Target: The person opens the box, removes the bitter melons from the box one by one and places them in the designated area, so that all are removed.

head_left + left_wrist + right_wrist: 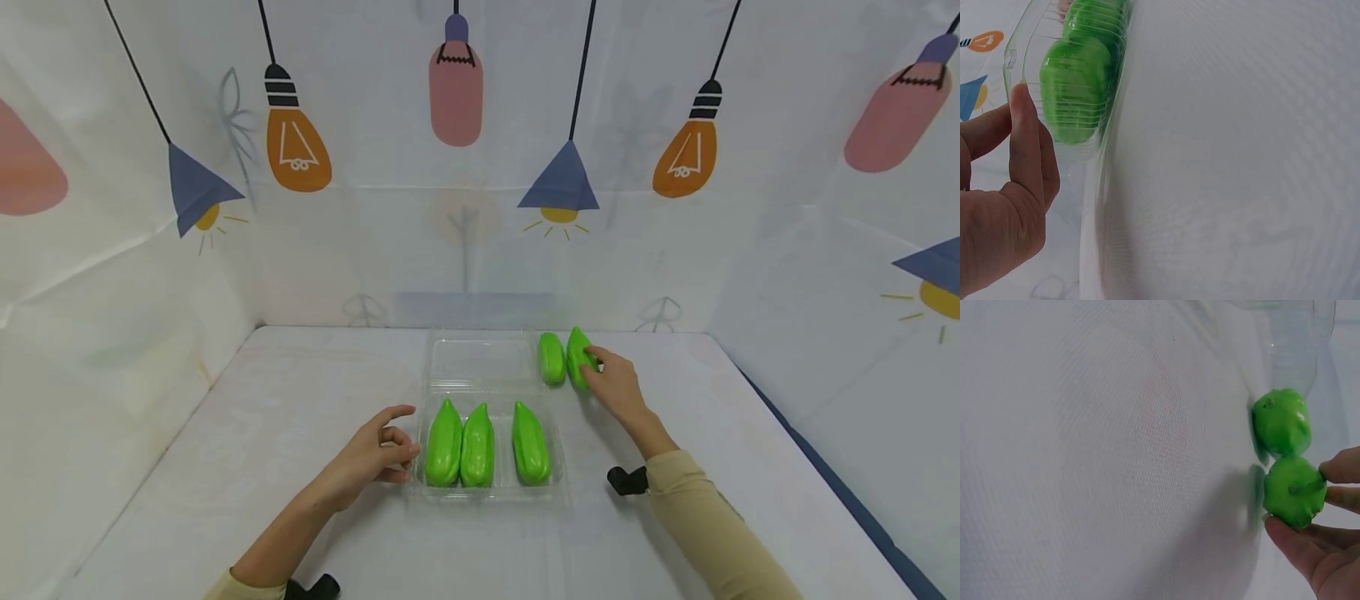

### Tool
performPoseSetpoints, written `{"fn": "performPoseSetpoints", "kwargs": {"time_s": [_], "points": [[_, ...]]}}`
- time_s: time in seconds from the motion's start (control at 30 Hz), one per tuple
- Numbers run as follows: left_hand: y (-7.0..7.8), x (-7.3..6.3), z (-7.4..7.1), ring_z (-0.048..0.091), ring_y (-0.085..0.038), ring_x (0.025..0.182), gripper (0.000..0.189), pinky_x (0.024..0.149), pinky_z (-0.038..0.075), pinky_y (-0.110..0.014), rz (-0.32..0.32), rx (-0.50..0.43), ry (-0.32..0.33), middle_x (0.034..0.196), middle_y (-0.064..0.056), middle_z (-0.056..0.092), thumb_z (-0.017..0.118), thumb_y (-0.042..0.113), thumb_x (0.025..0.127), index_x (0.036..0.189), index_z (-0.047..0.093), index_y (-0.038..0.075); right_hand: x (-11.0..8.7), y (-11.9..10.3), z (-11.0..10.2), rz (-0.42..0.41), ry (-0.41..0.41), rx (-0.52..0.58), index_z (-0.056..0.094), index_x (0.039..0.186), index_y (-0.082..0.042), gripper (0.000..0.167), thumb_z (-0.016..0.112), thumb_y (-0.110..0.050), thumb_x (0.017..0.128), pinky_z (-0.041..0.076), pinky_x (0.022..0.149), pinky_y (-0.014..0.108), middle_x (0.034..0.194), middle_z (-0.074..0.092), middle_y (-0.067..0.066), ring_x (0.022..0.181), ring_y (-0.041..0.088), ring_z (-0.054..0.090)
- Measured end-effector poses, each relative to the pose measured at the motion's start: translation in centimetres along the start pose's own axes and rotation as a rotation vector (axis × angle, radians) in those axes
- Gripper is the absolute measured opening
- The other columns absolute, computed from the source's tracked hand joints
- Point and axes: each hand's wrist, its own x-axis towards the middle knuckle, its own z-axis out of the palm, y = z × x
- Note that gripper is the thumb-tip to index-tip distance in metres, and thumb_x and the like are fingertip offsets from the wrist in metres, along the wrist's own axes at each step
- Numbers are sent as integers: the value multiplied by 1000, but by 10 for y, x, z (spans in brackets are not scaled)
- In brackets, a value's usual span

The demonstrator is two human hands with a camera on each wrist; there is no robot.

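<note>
Far right of centre, my right hand [615, 386] pinches a green ridged, pointed vegetable [578, 357] between thumb and fingers. The right wrist view shows its stubby stem end [1295, 489] against the fingertips. Just left of it lies another green vegetable [552, 358]. A clear plastic clamshell box [504, 417], lid laid back, holds three more, two side by side at left and one [531, 444] at right, with a gap between. At the box's left rim is my left hand [372, 454], fingers loosely bent and a fingertip right at the rim [1011, 59].
The box lid [482, 360] lies flat behind its tray, beside the loose vegetables. A white cloth-covered table [300, 400] extends around the box, with a white wall sheet [360, 242] printed with lamps behind it. Black wrist mounts [627, 481] show beside both forearms.
</note>
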Motion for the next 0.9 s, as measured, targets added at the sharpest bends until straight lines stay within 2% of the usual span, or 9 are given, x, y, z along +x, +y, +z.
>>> {"fn": "performPoseSetpoints", "kwargs": {"time_s": [0.37,0.9], "points": [[2,-1,1,61,-16,80,75,68,61,-30,8,-5,-5,92,-4,57,68,19,94,155,25,10,9,6,2,56,-63,-5,54,138,2,48,53,-24,97,52,93,54,132,59,29,120,44,58],[1,-1,1,62,-16,79,74,68,60,-29,9,-4,-9,92,-4,57,68,19,95,155,25,10,13,7,1,51,-97,-22,52,141,1,51,52,-28,99,47,101,57,137,56,28,125,45,54]]}}
